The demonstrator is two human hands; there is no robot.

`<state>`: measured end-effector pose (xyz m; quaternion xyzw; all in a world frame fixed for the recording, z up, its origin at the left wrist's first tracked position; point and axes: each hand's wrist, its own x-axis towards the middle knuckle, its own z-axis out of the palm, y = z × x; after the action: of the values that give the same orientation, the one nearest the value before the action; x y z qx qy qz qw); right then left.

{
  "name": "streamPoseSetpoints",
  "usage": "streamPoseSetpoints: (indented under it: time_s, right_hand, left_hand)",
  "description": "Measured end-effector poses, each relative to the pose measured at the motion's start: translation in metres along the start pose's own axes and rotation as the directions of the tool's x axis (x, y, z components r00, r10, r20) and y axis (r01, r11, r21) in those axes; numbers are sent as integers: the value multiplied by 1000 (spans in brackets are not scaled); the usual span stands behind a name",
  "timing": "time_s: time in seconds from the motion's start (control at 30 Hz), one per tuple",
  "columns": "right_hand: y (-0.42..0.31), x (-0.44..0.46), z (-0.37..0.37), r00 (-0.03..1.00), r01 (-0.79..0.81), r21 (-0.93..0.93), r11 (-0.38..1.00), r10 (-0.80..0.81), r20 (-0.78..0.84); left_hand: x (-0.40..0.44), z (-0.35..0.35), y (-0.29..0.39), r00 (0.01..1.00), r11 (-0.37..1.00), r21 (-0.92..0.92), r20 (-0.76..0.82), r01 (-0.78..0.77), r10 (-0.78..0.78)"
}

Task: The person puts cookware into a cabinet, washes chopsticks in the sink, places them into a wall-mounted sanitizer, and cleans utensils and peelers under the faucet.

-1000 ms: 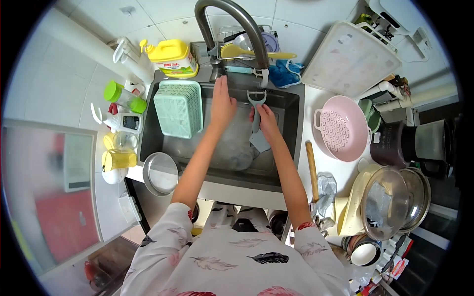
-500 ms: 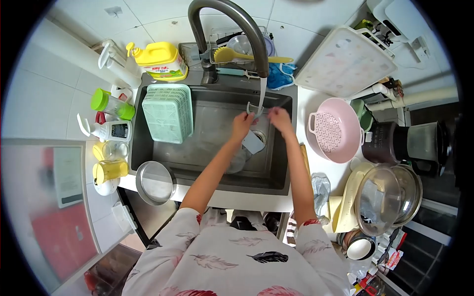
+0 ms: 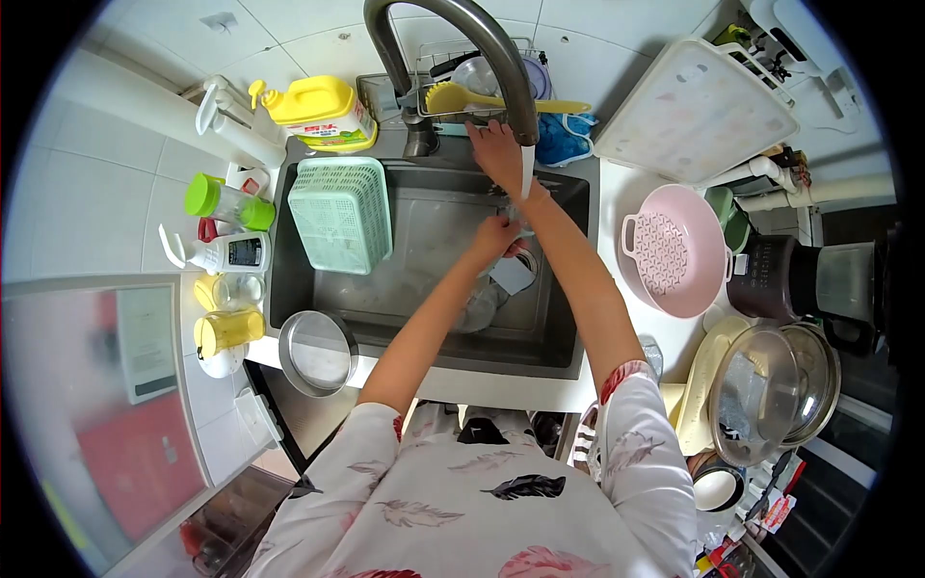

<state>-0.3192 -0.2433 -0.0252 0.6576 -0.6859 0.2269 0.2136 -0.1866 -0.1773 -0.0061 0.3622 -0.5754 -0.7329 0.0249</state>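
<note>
My left hand (image 3: 496,237) is closed over the right half of the dark sink (image 3: 414,332), around a small clear piece that the fingers mostly hide. Just beneath it are a pale flat piece (image 3: 513,273) by the drain and a clear rounded item (image 3: 476,310) on the sink floor. My right hand (image 3: 495,154) reaches past the faucet (image 3: 462,24) to the back ledge. Its fingers are stretched out at a teal-handled tool (image 3: 451,129); whether they touch it I cannot tell. Water (image 3: 527,171) runs from the spout by my right wrist.
A green basket (image 3: 337,217) stands in the sink's left side. At the back are a yellow detergent jug (image 3: 323,114), a yellow brush (image 3: 448,98) and a blue cloth (image 3: 564,141). A pink basin (image 3: 679,250) sits right; a round metal pan (image 3: 318,353) is front left.
My right hand has moved from beside my left hand up and back to the ledge behind the sink. My left hand stays low in the sink. The view has shifted slightly.
</note>
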Motion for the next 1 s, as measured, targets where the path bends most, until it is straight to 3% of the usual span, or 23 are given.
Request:
streamPoseSetpoints:
  time_s: [0.03, 0.1, 0.17, 0.23, 0.3, 0.33, 0.37, 0.4, 0.43, 0.5, 0.53, 0.6, 0.67, 0.7, 0.73, 0.77, 0.8, 0.83, 0.87, 0.9, 0.93, 0.97, 1.0]
  right_hand:
    - [2, -2, 1, 1000, 0, 1, 1000, 0, 1]
    - [5, -4, -5, 989, 142, -255, 957, -127, 74]
    - [1, -5, 2, 999, 36, -176, 984, -29, 41]
    - [3, -10, 18, 997, -72, -88, 993, 75, 23]
    - [14, -9, 26, 980, 196, -637, 746, -170, 102]
    - [16, -11, 29, 981, 193, -640, 744, -168, 100]
    - [14, -10, 25, 997, 6, -332, 943, 20, 74]
    - [12, -8, 21, 973, -206, 19, 978, 202, 115]
    - [12, -6, 16, 973, -205, 18, 979, 202, 113]
    - [10, -11, 13, 969, -234, 240, 942, 245, -20]
    - [12, -17, 8, 969, -235, 238, 942, 246, -20]
    - [-5, -22, -54, 950, -156, -47, 987, 163, 265]
    - [-13, -48, -75, 973, -167, -27, 986, 169, 156]
    - [-18, -59, -85, 983, -178, 1, 984, 178, 43]
    - [-23, -69, -95, 983, -181, -1, 983, 181, 40]
    - [-31, -76, -113, 954, -292, 70, 954, 286, 89]
    - [-37, -86, -126, 912, -401, 134, 906, 381, 151]
    - [-42, -101, -130, 910, -405, 131, 905, 384, 157]
    - [-45, -116, -128, 868, -496, 279, 822, 479, 134]
    - [-51, -129, -128, 812, -564, 422, 710, 571, 125]
    - [-58, -142, -129, 698, -672, 518, 529, 686, 205]
    - [-64, -156, -129, 694, -675, 515, 528, 692, 200]
    - [-69, -173, -125, 578, -777, 502, 379, 747, 330]
  left_hand:
    - [-1, -3, -1, 998, 998, -23, 37, 56, -55]
    - [-3, -9, -9, 989, 990, -65, 96, 123, -117]
    - [-6, -14, -17, 972, 976, -104, 156, 191, -174]
    - [-11, -18, -27, 962, 914, -331, 214, 236, -171]
    - [-12, -21, -37, 951, 898, -339, 222, 281, -215]
    - [-11, -22, -39, 940, 883, -344, 230, 320, -251]
    - [-15, -21, -35, 941, 884, -342, 231, 318, -249]
    - [-20, -20, -31, 931, 865, -354, 216, 356, -295]
    - [-25, -20, -26, 919, 843, -367, 201, 392, -340]
    - [-25, -28, -31, 900, 764, -477, 235, 435, -366]
    - [-25, -32, -34, 881, 668, -576, 279, 471, -381]
    - [-20, -38, -42, 900, 641, -633, 268, 433, -343]
    - [-21, -46, -38, 917, 606, -691, 255, 395, -307]
    - [-23, -53, -27, 967, 857, -453, 56, 245, -247]
    - [-24, -62, -15, 987, 986, -128, -110, 103, -117]
    - [-24, -72, -2, 984, 998, 62, -178, 2, 10]
    - [-24, -82, 12, 965, 965, 250, -220, -85, 142]
    - [-31, -87, 35, 968, 893, 444, -187, -68, 166]
    - [-35, -93, 56, 971, 780, 623, -146, -60, 191]
    - [-32, -99, 64, 972, 778, 625, -140, -62, 190]
    - [-29, -102, 71, 981, 611, 785, -23, -102, 193]
    - [-25, -108, 76, 980, 409, 899, 94, -159, 174]
    - [-22, -113, 78, 960, 323, 911, 202, -256, 192]
